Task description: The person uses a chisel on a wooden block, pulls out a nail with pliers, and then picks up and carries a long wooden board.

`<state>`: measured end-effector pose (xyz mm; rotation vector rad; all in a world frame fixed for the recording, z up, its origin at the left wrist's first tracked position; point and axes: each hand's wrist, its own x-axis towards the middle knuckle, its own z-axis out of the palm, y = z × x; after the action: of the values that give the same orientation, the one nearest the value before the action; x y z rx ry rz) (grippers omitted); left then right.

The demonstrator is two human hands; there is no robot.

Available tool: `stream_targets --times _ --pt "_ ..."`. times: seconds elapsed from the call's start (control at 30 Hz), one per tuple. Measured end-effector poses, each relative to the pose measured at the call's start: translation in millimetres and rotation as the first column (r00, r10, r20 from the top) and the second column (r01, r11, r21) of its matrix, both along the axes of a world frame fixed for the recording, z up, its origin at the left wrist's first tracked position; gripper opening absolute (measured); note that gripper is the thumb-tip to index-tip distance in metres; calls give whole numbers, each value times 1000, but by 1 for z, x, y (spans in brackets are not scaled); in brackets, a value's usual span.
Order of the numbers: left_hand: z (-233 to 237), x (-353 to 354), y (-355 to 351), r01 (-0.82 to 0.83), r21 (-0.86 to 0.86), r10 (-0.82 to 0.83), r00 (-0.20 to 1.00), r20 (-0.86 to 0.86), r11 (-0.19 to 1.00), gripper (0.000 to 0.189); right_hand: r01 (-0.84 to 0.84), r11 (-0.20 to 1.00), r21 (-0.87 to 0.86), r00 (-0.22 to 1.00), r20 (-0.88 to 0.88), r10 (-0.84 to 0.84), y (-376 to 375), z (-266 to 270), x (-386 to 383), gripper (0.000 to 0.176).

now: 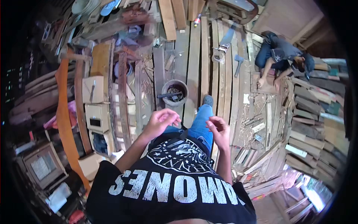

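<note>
Above my lap, my left hand [161, 124] is raised with its fingers loosely bent, and nothing shows in it. Across from it, my right hand [218, 130] hangs in the air with a gap between thumb and fingers, also holding nothing. Neither hand touches an object. Beyond them, a round bucket [185, 86] stands on the planks, nearest to my left hand. It contains small dark pieces I cannot make out, and a dark-handled tool, seemingly a hammer [169, 95], lies across it.
A hammer [238, 65], a hand saw [228, 36] and a small tin [217, 56] lie ahead on the plank floor [194, 56]. At right a person [278, 52] crouches over a board. Wooden boxes [97, 116] line the left; stacked timber [309, 130] fills the right.
</note>
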<state>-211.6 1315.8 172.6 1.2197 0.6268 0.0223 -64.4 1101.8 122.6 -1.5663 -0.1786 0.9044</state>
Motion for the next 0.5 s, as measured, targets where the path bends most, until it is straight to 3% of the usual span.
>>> stream_targets --times 0.13,0.27,0.5 --pt "12 51 -40 16 -80 -21 998 -65 997 21 -9 999 -45 998 -65 6 -38 11 81 19" --pt "27 85 -62 -84 -50 80 994 -77 995 20 -95 993 -66 993 -81 90 -50 22 153 21" --pt "51 114 -72 -223 28 224 973 -47 974 18 -200 977 80 980 20 199 -12 45 200 22"
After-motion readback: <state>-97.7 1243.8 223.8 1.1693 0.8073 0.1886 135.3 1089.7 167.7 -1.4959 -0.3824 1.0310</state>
